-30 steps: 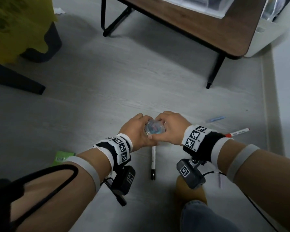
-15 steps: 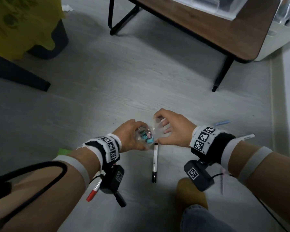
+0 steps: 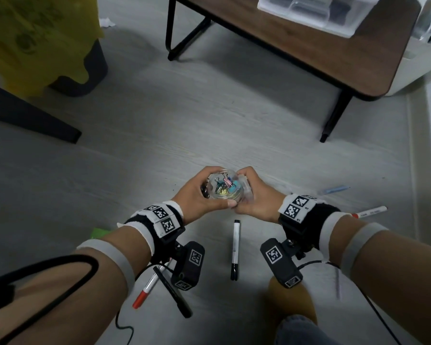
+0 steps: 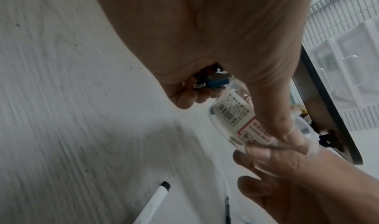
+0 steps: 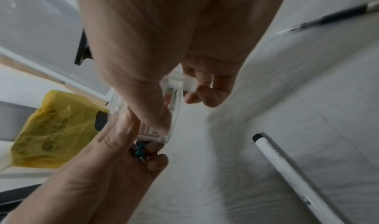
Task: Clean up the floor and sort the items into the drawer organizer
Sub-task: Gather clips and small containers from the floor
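Floor [image 3: 209, 135]: grey wood-grain, extends under a brown table [image 3: 321, 58] at 1 o'clock. A clear organizer [image 3: 309, 13] sits on the table top. A yellow bag [image 3: 35, 38] lies at 10 o'clock.

Centre of the head view: a small clear tub [image 3: 222, 190] of coloured binder clips [image 3: 225, 188], held off the floor between both hands. Left hand [image 3: 197, 197] is curled round the tub body. Right hand [image 3: 254, 197] pinches a clear lid [image 3: 246, 192] against its 3 o'clock side.

Handling judgement: light, rigid, smooth plastic; contents loose. Grip the wall, keep the mouth up.

Loose on the floor: white marker [image 3: 235, 247] at 6 o'clock, red-capped pen [image 3: 147, 287] at 7, another [image 3: 370, 211] at 4.
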`<state>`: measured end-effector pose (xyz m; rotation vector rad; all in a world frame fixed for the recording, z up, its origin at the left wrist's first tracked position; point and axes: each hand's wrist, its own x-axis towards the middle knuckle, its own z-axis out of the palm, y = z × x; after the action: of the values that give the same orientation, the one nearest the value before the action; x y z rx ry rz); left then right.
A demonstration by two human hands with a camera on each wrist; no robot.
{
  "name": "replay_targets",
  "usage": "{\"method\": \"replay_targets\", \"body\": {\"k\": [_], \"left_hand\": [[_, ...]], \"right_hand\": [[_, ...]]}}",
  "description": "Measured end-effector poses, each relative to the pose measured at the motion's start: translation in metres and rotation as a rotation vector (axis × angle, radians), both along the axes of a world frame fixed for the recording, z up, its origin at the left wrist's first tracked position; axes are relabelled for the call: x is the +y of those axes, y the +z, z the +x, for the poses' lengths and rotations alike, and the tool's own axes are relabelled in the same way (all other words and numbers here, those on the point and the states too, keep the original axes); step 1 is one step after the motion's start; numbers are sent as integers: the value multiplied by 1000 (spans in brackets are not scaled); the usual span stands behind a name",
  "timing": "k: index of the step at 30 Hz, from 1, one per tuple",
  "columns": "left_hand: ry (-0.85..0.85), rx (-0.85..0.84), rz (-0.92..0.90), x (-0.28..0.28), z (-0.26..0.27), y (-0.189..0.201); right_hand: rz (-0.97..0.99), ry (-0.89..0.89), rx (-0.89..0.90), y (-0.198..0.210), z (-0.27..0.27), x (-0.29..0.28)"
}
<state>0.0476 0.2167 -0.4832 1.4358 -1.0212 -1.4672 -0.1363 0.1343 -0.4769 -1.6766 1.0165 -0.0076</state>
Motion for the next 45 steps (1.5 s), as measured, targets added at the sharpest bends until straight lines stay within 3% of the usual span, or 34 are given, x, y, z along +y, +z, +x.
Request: {"method": "replay_targets", "body": {"k": [6,9,11,17,21,24,28,32,36,39,42,45], "left_hand": [[-30,12,25,-6,-3,10],[175,-141,-19,-12,-4,17],[275,-110,-92,-17,-4,22],[141,-255,-311,-25,-14,41],[91,-331,-324,-21,-17,41],[116,-211,-282,-18,-15,46],[255,115,-203,-22,-6,50],[342,325,-123,-24,-2,59],[461,163,-72,-23,4,50],[306,337,179,-11,3,46],[228,486,309,-2,-1,48],[305,330,283,-1,-3,45]], "right_hand": [[-70,-137,-141,9,1,3],[-128,-152,-98,9,1,4],[-147,-146,-80,10,3,7],[-103,-181,-153,14,13,11],[-33,-203,-209,15,20,13],[-16,-231,-249,15,22,14],[-44,-248,-251,20,21,12],[-47,-280,-267,26,21,9],[-28,-274,-312,33,24,13],[-40,-212,-306,33,25,17],[-137,-131,-149,30,24,21],[-265,-98,4,33,22,19]]}}
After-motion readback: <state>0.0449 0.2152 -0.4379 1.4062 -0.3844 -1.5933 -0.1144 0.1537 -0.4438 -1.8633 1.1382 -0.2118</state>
